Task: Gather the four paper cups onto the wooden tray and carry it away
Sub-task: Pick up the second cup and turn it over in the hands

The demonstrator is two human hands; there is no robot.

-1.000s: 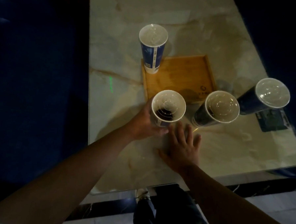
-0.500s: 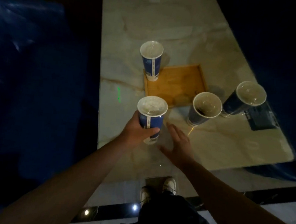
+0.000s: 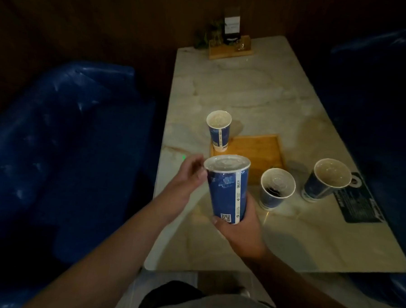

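Observation:
A tall blue paper cup (image 3: 227, 190) with a clear lid is lifted above the table's near edge. My right hand (image 3: 240, 228) cups its base from below. My left hand (image 3: 186, 179) touches its upper wall just under the rim. The wooden tray (image 3: 256, 152) lies flat on the marble table (image 3: 247, 97) beyond the lifted cup. A second cup (image 3: 219, 136) stands at the tray's far left corner. A third cup (image 3: 275, 190), with dark liquid inside, stands off the tray near its right front corner. A fourth cup (image 3: 325, 181) stands further right.
A black card (image 3: 359, 204) lies flat beside the fourth cup. At the table's far end stands a wooden holder (image 3: 229, 44) with a small plant and a sign. Blue padded seats (image 3: 57, 134) flank the table on both sides.
The cup has risen off the table toward me. My right hand went from lying flat on the table to holding the cup's base. My view tilted up, showing the far end.

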